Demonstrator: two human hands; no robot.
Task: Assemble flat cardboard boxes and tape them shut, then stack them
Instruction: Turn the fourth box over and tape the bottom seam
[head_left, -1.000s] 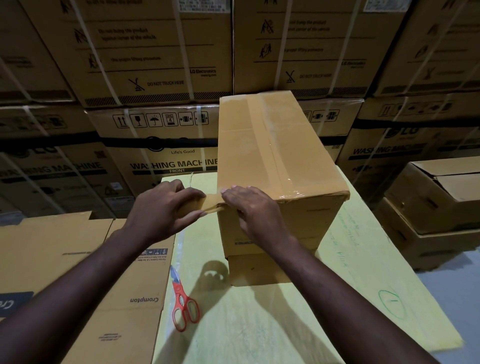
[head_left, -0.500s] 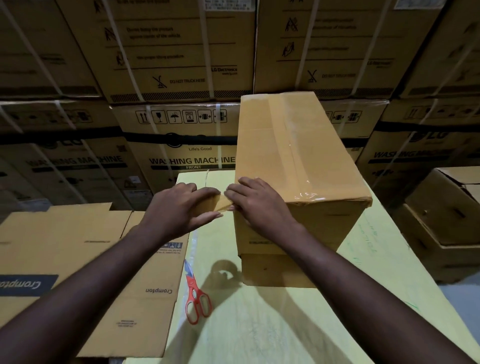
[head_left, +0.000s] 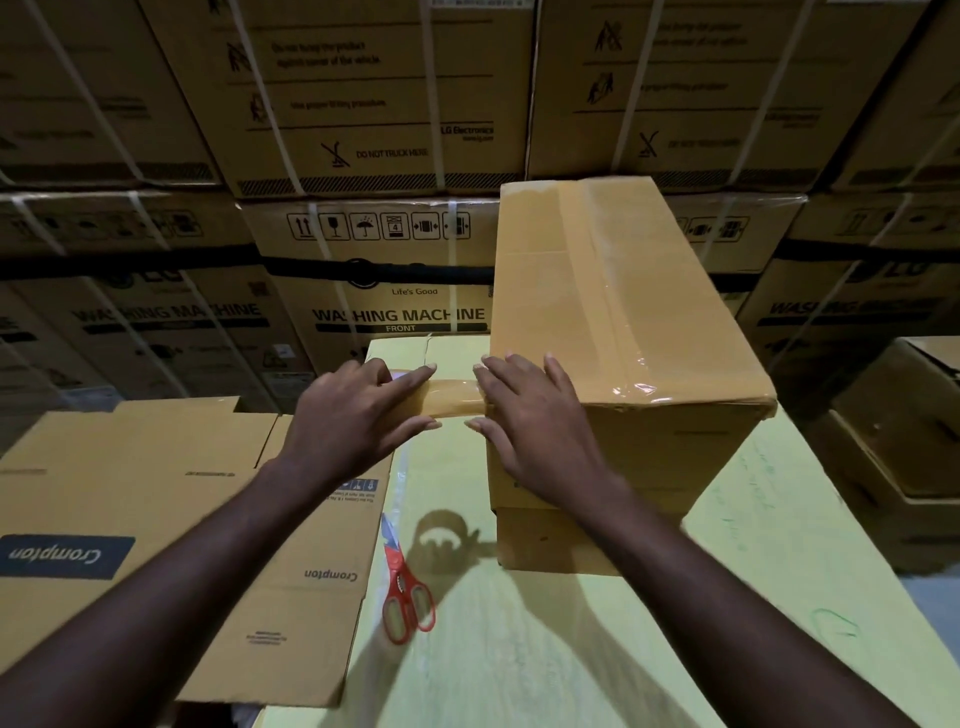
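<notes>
Towering cartons (head_left: 374, 104) behind taped box (head_left: 597, 312) on yellow-green surface (head_left: 519, 649)

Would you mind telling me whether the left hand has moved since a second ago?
Yes. The left hand has drawn leftward away from the taped box, with more tape spanning the gap.
</notes>
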